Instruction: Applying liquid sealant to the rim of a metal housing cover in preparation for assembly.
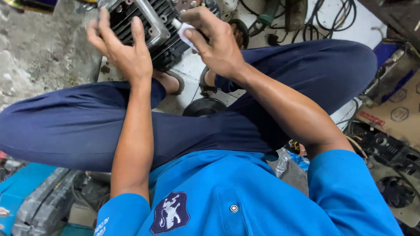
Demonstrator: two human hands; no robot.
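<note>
Clearly the biggest thing in view is the person's own body: dark blue trousers (87, 126) folded cross-legged across the middle, and a bright blue polo shirt (245, 196) filling the six o'clock edge. Beyond the knees, at twelve o'clock, sits the finned metal housing (148, 24), resting on the white tiled floor (192, 65) and cut off by the top of the frame.

It looks like a cast metal motor or engine body, grey and grimy, with dark parallel cooling fins, a paler flat flange and small bolt holes. I judge it heavy and fully rigid, not fragile, though the fin edges may be sharp and an oily film could make it slippery. The flat flange and solid outer corners seem the safest places to take hold, rather than the thin fins.

The left hand (120, 48), at eleven o'clock, lies spread with fingers apart, pressed flat over the fins to steady the housing. The right hand (214, 41), at one o'clock, is clenched around a white-handled tool (183, 31) whose tip meets the housing's right side.

Smaller things ring the scene: black cables (323, 17) at one o'clock, a cardboard box (400, 109) at three, a round black part (204, 107) near centre.
</note>
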